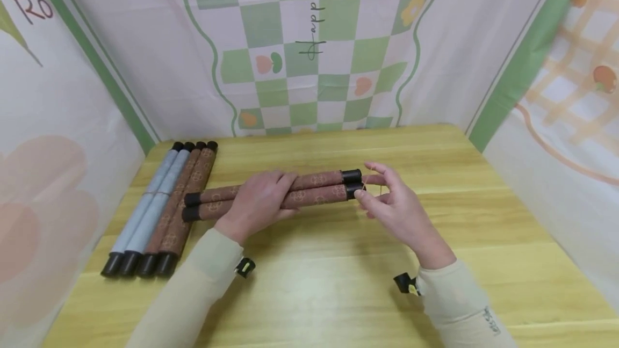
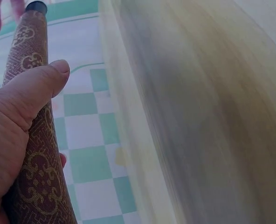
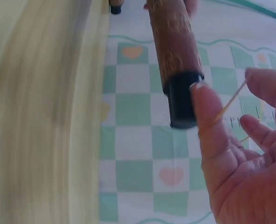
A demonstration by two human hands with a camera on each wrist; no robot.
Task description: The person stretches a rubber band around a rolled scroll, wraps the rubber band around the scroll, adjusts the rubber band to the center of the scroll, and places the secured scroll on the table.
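My left hand [image 1: 257, 200] grips two brown scrolls [image 1: 316, 196] side by side around their middle, above the wooden table. They have gold patterns and black end caps [image 3: 183, 100]. In the left wrist view, the thumb lies along one brown scroll [image 2: 40, 182]. At the scrolls' right ends is my right hand [image 1: 402, 211], its thumb and fingers spread apart. A thin yellowish rubber band [image 3: 231, 101] is stretched across them, beside the black cap. Whether the band passes round the caps I cannot tell.
On the table's left lie two pale blue scrolls [image 1: 157, 197] with a thin band round them. Two more brown scrolls [image 1: 195, 176] lie against their right side. The wooden table [image 1: 329, 289] meets a checked cloth backdrop [image 1: 300, 90] behind and printed cloth at both sides.
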